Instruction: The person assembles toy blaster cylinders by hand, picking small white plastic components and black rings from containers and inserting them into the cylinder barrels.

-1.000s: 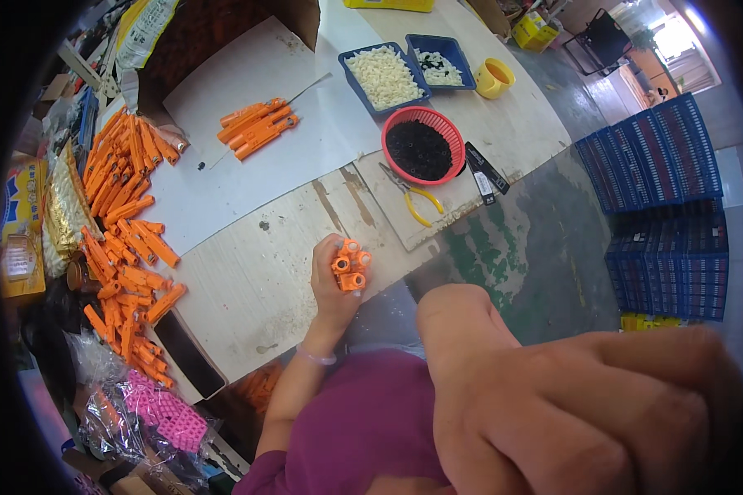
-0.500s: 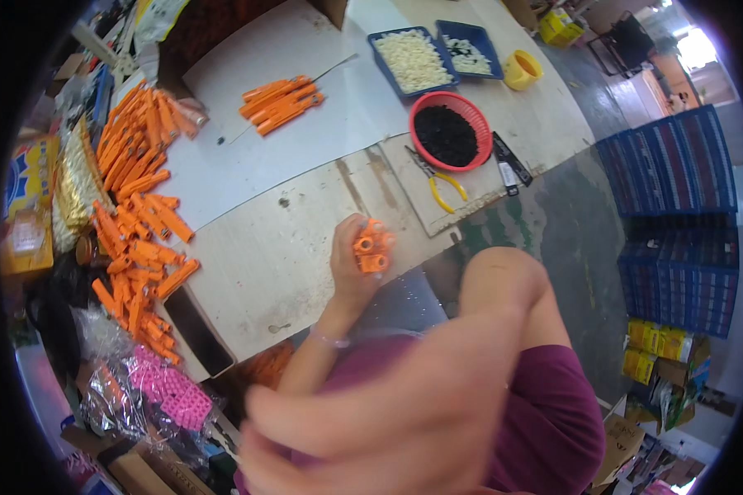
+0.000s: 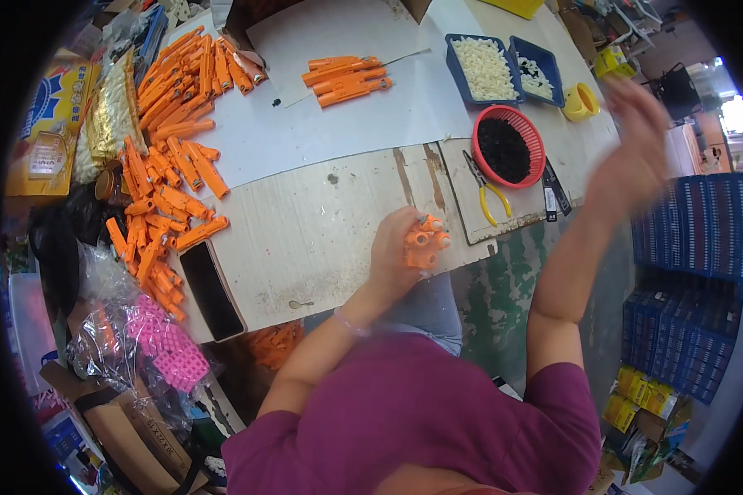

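My left hand (image 3: 395, 252) is closed around a small bundle of orange plastic tubes (image 3: 422, 242) over the near edge of the table, their round hollow ends facing up. Raised at the right, my right hand (image 3: 631, 153) is blurred by motion, with its fingers stretched out and nothing visible in them. Close by it stands a yellow cup-like ring (image 3: 581, 102). A red basket (image 3: 536, 140) of small black pieces, yellow-handled pliers (image 3: 494, 202) and a black tool (image 3: 556, 190) lie between the two hands. Several similar orange pieces (image 3: 348, 81) rest in a row on white paper.
A large heap of orange pieces (image 3: 173, 173) covers the table's left side, beside a dark phone (image 3: 212, 289). Blue trays hold white pieces (image 3: 485, 69) and mixed black-and-white pieces (image 3: 535, 77). Bagged pink mesh (image 3: 167, 342) lies at lower left; blue crates (image 3: 689, 239) stack at right.
My right hand has swung from close in front of the camera at the bottom out to the far right. My left hand still grips the orange tubes. The whole view has shifted.
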`<state>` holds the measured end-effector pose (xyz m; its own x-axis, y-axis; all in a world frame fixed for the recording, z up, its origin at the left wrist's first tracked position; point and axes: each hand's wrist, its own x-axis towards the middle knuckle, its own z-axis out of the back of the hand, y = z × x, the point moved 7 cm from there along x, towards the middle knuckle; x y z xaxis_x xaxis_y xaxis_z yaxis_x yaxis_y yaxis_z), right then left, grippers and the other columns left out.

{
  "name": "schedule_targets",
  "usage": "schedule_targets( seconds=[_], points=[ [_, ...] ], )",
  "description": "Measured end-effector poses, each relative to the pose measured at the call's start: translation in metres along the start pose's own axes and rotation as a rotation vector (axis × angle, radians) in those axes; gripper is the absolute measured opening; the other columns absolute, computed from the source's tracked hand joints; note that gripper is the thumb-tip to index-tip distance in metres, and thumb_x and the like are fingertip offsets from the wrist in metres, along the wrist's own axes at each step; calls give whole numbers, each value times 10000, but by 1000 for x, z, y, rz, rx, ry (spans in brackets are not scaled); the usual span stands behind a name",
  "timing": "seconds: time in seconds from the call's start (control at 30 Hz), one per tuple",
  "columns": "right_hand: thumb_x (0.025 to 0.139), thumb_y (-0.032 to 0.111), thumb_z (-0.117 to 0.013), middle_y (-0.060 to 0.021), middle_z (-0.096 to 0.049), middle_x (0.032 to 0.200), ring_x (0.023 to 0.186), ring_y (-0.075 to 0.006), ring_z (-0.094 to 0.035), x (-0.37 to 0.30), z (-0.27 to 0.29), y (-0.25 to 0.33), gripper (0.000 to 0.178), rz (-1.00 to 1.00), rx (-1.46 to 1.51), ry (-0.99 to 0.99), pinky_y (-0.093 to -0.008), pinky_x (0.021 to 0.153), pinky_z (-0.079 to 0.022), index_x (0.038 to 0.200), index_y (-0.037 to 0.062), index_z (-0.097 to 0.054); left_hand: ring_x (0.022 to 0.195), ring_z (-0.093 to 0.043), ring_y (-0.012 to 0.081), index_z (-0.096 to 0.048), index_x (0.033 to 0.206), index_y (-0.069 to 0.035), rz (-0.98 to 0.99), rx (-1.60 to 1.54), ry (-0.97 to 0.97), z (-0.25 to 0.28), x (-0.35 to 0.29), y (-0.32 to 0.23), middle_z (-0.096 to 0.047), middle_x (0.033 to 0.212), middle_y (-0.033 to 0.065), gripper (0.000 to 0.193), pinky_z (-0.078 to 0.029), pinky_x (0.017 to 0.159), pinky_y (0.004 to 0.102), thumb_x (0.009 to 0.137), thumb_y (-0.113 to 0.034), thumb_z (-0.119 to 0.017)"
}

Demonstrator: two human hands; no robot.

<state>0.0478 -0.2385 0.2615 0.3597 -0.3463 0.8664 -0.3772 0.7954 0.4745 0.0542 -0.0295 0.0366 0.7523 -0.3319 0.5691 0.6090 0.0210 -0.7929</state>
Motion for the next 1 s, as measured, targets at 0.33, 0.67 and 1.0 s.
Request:
schedule_targets(
  seconds=[0.33, 0.67, 1.0],
  points=[
    [773, 288, -643, -164, -669, 800, 793, -351, -627, -77, -133, -198, 221, -149, -852, 1074, -436, 735, -502, 802, 86, -728, 884, -598, 245, -436, 1194, -53, -8, 53, -16, 7, -1, -5, -537, 1068, 145, 529, -499, 755, 312, 743, 5, -705],
    [840, 206, -599, -137, -680, 856, 811, -279, -657, -64, -102, -159, 204, -380, -306, 698, -369, 740, -494, 923, 31, -661, 907, -584, 266, -444, 1191, -38, -6, -5, 8, 3, 3, -4, -548, 1051, 146, 525, -490, 774, 330, 742, -22, -718],
    [688, -7, -623, -69, -585, 812, 768, -277, -582, -116, -79, 60, 310, 149, 168, 1113, -408, 905, -479, 989, 68, -606, 1026, -539, 366, -488, 1179, -52, 102, -26, 24, 7, -5, 3, -543, 1147, 148, 685, -452, 870, 429, 571, -113, -798]
  ],
)
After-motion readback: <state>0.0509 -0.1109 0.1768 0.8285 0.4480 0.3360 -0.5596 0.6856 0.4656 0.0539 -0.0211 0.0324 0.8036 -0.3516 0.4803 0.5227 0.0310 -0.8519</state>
